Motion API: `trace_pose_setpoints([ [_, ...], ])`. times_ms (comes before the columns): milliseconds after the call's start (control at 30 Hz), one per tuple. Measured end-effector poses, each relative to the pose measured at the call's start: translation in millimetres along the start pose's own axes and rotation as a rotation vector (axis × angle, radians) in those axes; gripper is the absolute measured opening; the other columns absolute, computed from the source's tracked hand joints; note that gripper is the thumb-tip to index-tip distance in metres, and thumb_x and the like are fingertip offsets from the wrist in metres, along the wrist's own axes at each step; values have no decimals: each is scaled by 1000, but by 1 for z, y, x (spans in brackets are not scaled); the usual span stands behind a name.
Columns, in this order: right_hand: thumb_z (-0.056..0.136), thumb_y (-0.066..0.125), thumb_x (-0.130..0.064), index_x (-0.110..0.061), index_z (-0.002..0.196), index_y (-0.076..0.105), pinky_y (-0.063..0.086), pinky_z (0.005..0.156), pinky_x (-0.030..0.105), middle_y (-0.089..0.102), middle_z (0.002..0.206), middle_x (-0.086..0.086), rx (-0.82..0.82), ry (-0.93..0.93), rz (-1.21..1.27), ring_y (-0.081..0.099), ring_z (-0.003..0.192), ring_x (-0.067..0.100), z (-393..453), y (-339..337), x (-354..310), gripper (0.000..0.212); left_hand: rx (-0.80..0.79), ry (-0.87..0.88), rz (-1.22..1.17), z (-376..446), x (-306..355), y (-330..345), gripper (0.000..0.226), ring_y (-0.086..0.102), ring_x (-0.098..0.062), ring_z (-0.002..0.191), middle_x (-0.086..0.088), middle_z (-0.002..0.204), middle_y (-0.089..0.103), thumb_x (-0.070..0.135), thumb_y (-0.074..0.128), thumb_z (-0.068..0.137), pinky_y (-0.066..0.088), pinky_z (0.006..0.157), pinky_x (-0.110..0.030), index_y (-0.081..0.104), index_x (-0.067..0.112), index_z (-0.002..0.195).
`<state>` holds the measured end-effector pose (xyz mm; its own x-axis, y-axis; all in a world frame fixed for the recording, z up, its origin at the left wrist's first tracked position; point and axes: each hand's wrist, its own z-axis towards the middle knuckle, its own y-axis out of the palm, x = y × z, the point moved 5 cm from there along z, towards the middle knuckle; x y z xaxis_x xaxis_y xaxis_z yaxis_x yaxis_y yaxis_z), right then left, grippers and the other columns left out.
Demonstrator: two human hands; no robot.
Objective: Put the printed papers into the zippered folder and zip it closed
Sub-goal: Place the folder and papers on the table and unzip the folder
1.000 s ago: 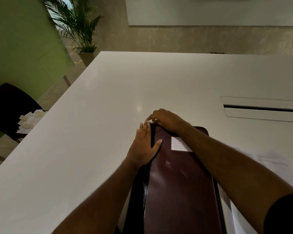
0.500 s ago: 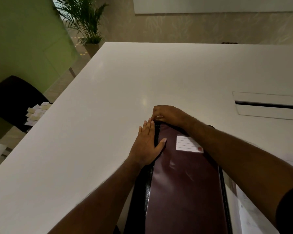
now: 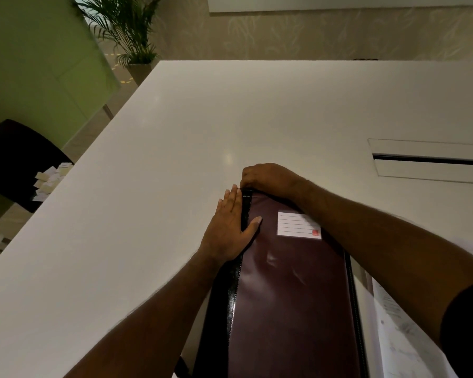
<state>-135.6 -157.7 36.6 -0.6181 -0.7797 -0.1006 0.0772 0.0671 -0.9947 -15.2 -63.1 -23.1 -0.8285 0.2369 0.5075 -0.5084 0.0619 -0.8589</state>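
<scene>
Maroon folder [image 3: 290, 296] flat on white worktop [image 3: 175, 159], near edge, both hands at its far-left corner.

Left hand [image 3: 230, 227] lies open and flat, palm pressing the folder's black zip edge [image 3: 234, 293], thumb on the cover. Right hand [image 3: 265, 178] is curled over the far-left corner, fingers pinched together there; zip pull hidden, can't tell if it's held. White label [image 3: 298, 224] sits on the cover near the far end. Printed papers [image 3: 399, 336] lie on the worktop just right of the folder.

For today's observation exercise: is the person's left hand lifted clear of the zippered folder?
No. The left hand lies flat on the zippered folder, palm across its left zipper edge and thumb on the maroon cover.
</scene>
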Motion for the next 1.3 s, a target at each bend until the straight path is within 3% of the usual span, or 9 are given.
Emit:
trace_pose_setpoints([
  [467,102,65,-16,-14,110,77,53,84,30,71,110,3,44,39,140,66,99,17,-18,8,28,14,-13,18,-96,-1,0,-2,91,-5,-7,157,3,173,-5,65,42,101,-8,123,-24,0,16,165],
  [600,104,63,-18,-16,105,76,51,85,29,72,107,-2,72,94,253,65,97,13,-16,10,32,13,17,-37,-272,3,-3,-10,79,19,-11,155,1,170,23,54,52,102,15,127,-33,21,17,164],
  [667,103,63,-19,-19,104,76,51,85,28,71,106,-5,72,106,270,63,95,9,-14,12,32,13,61,-34,-332,11,-5,-18,59,37,-18,147,-4,158,42,38,54,105,29,122,-36,37,12,155],
  [733,102,63,-20,-21,103,75,50,85,27,71,106,-7,71,112,277,59,94,5,-12,13,33,12,97,-24,-292,21,-8,-21,41,46,-22,136,-6,145,52,26,50,108,34,117,-38,49,9,145],
  [900,102,62,-21,-24,102,74,46,83,21,70,105,-12,60,142,270,59,94,4,-15,17,38,13,75,-44,-195,30,-11,-12,45,40,-21,138,-7,150,47,30,41,111,22,111,-22,45,11,152],
  [1100,102,64,-15,-22,106,74,34,79,4,71,109,-10,53,154,251,60,95,4,-26,17,52,13,61,-54,-190,29,-14,-11,47,37,-22,140,-6,153,43,32,38,112,23,111,-23,41,12,154],
  [1300,100,65,-12,-23,106,73,34,78,1,70,109,-10,45,147,235,62,96,5,-47,14,64,15,55,-59,-176,28,-13,-12,46,38,-22,139,-6,152,43,32,37,112,22,110,-22,42,13,154],
])
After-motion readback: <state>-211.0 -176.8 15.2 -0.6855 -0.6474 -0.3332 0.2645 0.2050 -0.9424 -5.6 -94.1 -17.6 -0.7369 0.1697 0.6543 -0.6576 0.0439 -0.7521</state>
